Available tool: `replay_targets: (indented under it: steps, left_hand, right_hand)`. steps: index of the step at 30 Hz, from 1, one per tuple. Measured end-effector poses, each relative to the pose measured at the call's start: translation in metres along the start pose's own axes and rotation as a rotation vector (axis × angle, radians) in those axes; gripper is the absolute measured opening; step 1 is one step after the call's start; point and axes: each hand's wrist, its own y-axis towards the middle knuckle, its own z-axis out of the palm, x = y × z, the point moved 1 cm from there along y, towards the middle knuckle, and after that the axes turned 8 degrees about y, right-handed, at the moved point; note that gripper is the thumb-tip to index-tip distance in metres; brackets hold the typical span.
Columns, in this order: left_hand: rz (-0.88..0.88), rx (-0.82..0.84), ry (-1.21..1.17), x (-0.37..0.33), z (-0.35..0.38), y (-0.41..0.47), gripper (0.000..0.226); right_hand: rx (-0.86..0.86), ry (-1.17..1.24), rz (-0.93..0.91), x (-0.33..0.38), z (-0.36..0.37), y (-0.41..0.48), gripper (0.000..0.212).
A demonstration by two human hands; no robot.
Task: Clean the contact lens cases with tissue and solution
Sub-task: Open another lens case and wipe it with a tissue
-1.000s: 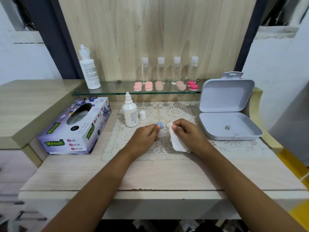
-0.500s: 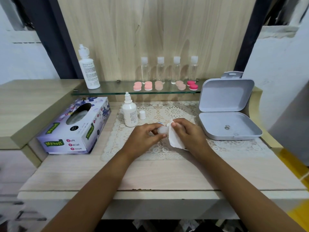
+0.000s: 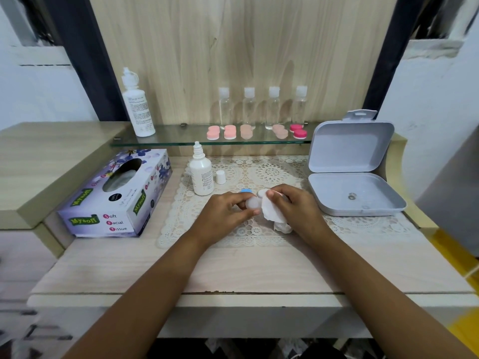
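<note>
My left hand [image 3: 228, 213] pinches a small white contact lens case [image 3: 252, 203] over the lace mat [image 3: 261, 229], thumb below and fingers above. A blue cap [image 3: 246, 190] lies just behind my fingers. My right hand [image 3: 293, 208] holds a crumpled white tissue [image 3: 272, 215] pressed against the case's right side. An uncapped small solution bottle [image 3: 201, 172] stands at the mat's back left, its white cap [image 3: 220, 176] beside it. Several pink lens cases [image 3: 229, 132] sit on the glass shelf [image 3: 181, 137].
A tissue box [image 3: 116, 198] lies at the left. An open grey hinged box [image 3: 355, 193] holds a small metal ring at the right. A taller white bottle [image 3: 137, 104] and several clear bottles [image 3: 248, 107] stand on the shelf.
My left hand has turned the white case so its round underside faces up, baring the blue cap behind. The tissue has shifted slightly against the case.
</note>
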Motion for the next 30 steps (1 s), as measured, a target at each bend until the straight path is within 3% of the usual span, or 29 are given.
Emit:
replay_targets:
  steps: [6,9,13,22,30]
  left_hand:
    - [-0.083,0.017,-0.005,0.002,0.000,0.001,0.033]
    - [-0.107,0.029,-0.001,0.002,0.000,0.002,0.032]
    - [-0.088,0.049,-0.027,0.003,-0.001,0.002,0.023]
    - [-0.178,0.089,-0.233,0.006,-0.003,0.004,0.030]
    - [-0.242,0.053,-0.336,0.007,-0.002,0.006,0.034]
  right_hand:
    - [-0.223,-0.115,-0.083,-0.004,-0.005,0.001,0.012]
    - [-0.268,-0.235,-0.352,-0.005,-0.008,0.001,0.011]
    - [-0.168,-0.344,-0.608,-0.007,0.002,-0.003,0.021]
    - [0.031,-0.526,-0.707,-0.006,0.007,-0.007,0.028]
    - [-0.025,-0.461,-0.652,-0.011,0.000,-0.002,0.026]
